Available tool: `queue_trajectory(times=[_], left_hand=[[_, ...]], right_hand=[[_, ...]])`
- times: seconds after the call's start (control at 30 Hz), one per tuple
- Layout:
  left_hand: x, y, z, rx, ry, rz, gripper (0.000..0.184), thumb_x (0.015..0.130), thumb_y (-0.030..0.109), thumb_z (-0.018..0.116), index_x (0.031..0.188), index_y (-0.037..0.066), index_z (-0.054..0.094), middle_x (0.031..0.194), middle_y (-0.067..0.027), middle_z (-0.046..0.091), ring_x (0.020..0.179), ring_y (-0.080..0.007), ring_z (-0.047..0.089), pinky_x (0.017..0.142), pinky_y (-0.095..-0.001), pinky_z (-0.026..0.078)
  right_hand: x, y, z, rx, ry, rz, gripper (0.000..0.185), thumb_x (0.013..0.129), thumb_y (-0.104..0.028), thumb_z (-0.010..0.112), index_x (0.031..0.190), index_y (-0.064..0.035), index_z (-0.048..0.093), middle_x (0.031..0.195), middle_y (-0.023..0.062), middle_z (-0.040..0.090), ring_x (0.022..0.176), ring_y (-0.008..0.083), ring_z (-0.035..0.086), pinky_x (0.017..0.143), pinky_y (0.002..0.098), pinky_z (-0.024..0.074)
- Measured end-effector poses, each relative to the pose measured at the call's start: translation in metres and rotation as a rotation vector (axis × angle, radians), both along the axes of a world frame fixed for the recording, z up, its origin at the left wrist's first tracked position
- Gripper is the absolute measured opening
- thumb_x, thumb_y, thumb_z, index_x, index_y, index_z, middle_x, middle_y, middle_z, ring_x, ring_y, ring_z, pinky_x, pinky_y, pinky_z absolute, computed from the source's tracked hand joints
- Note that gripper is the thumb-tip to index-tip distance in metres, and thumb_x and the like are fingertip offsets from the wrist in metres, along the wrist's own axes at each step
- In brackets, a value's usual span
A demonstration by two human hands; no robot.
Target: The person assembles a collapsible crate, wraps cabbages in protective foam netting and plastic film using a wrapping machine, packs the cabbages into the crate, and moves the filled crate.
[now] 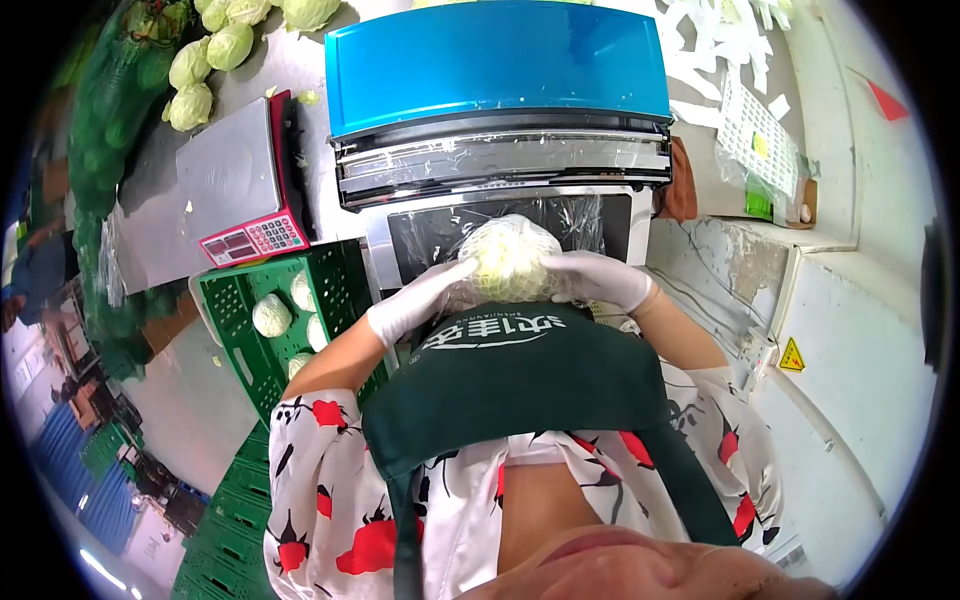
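Note:
A pale green cabbage in a white foam net, with clear film about it, is held close in front of my apron. My left hand, in a white glove, is curved against its left side. On the opposite side my right hand, also gloved, presses it with fingers partly hidden by the film. Just beyond the cabbage is the dark plate of a film wrapping machine with a blue cover. Loose clear film lies across that plate.
To the left stand a red-edged scale and a green crate holding several netted cabbages. More cabbages lie at the far left of the table. White foam nets and a white perforated tray are at the back right.

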State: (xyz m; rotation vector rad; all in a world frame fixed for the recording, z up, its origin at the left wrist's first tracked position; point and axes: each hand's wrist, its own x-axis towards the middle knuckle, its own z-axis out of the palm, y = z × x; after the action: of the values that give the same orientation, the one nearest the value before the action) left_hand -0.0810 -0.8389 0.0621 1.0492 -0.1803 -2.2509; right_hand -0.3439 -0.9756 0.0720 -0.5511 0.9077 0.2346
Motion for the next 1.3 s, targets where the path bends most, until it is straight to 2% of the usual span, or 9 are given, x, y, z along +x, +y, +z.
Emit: queue_trajectory(times=[0.17,0.2,0.4,0.67,0.8,1.0,1.07,1.2,1.3], left_hand=[[-0.013,0.066,-0.029,-0.456,-0.967,-0.010,0.038,0.098,0.011,0.061,0.136,0.009,0.056,0.110,-0.0106,0.072,0.103,-0.0177,0.070,0.089,-0.0282,0.055],[-0.013,0.068,-0.032,-0.851,-1.399,0.099,0.028,0.101,0.010,0.057,0.127,0.010,0.064,0.094,-0.0086,0.073,0.083,-0.0140,0.072,0.075,-0.0281,0.058],[0.003,0.034,0.018,-0.216,-0.675,0.705,0.030,0.106,0.015,0.049,0.129,0.003,0.062,0.073,0.0040,0.059,0.060,0.0005,0.048,0.058,-0.0163,0.045],[-0.057,0.062,-0.138,-0.997,-1.156,-0.490,0.024,0.084,0.024,0.066,0.098,0.005,0.071,0.079,-0.0167,0.070,0.072,-0.0345,0.068,0.068,-0.0447,0.056],[-0.040,0.055,-0.107,-1.207,-1.422,-0.145,0.039,0.080,0.023,0.066,0.116,0.007,0.067,0.069,-0.0133,0.067,0.065,-0.0308,0.068,0.058,-0.0421,0.055],[-0.009,-0.021,0.033,-0.578,-0.848,0.562,0.048,0.088,0.013,0.070,0.134,0.011,0.061,0.060,0.0029,0.053,0.054,-0.0070,0.051,0.059,-0.0232,0.048],[-0.005,-0.022,0.034,-0.887,-0.769,0.525,0.067,0.090,0.026,0.071,0.149,0.010,0.045,0.102,-0.0048,0.063,0.089,-0.0108,0.056,0.081,-0.0291,0.050],[0.007,0.034,0.035,-0.552,0.483,0.502,0.062,0.103,0.038,0.043,0.149,-0.002,0.038,0.142,-0.0177,0.052,0.128,-0.0276,0.054,0.109,-0.0404,0.042],[0.027,0.080,-0.025,-0.269,0.486,0.789,0.063,0.103,0.038,0.040,0.147,-0.006,0.037,0.142,-0.0208,0.053,0.127,-0.0295,0.055,0.113,-0.0443,0.040]], right_hand=[[-0.039,0.042,0.000,-1.585,0.074,0.242,0.020,0.094,-0.014,0.067,0.107,0.0007,0.069,0.102,0.0076,0.071,0.089,0.0112,0.067,0.078,0.0264,0.0536],[-0.053,0.048,-0.012,-1.404,0.118,0.138,0.018,0.095,-0.013,0.066,0.104,0.0009,0.069,0.097,0.0072,0.071,0.085,0.0109,0.067,0.076,0.0263,0.0534],[-0.043,0.031,0.024,-0.615,0.342,-0.366,0.032,0.104,-0.025,0.054,0.086,-0.0024,0.067,0.066,-0.0020,0.057,0.058,0.0034,0.051,0.054,0.0193,0.0401],[-0.052,0.114,-0.168,-0.720,0.188,0.061,0.025,0.099,-0.023,0.057,0.104,-0.0024,0.070,0.087,0.0040,0.068,0.073,0.0136,0.060,0.069,0.0268,0.0495],[0.001,0.092,-0.118,-0.242,-0.168,-0.061,0.023,0.098,-0.018,0.057,0.109,-0.0015,0.068,0.100,0.0067,0.066,0.084,0.0167,0.061,0.078,0.0295,0.0495],[0.061,0.040,-0.004,0.266,-0.108,-0.161,0.025,0.095,-0.011,0.058,0.117,0.0000,0.064,0.120,0.0107,0.063,0.100,0.0215,0.062,0.092,0.0336,0.0493],[0.066,0.031,-0.007,-0.205,-0.140,-0.041,0.028,0.094,-0.008,0.059,0.120,0.0005,0.062,0.125,0.0122,0.061,0.106,0.0233,0.061,0.095,0.0349,0.0487],[0.081,0.021,0.013,-1.759,0.054,0.271,0.037,0.091,0.001,0.056,0.128,-0.0020,0.054,0.122,0.0134,0.060,0.114,0.0255,0.060,0.098,0.0354,0.0479],[0.076,-0.013,0.021,-1.302,-0.008,-0.018,0.032,0.095,-0.004,0.060,0.126,-0.0006,0.058,0.120,0.0119,0.065,0.110,0.0203,0.064,0.095,0.0310,0.0499]])
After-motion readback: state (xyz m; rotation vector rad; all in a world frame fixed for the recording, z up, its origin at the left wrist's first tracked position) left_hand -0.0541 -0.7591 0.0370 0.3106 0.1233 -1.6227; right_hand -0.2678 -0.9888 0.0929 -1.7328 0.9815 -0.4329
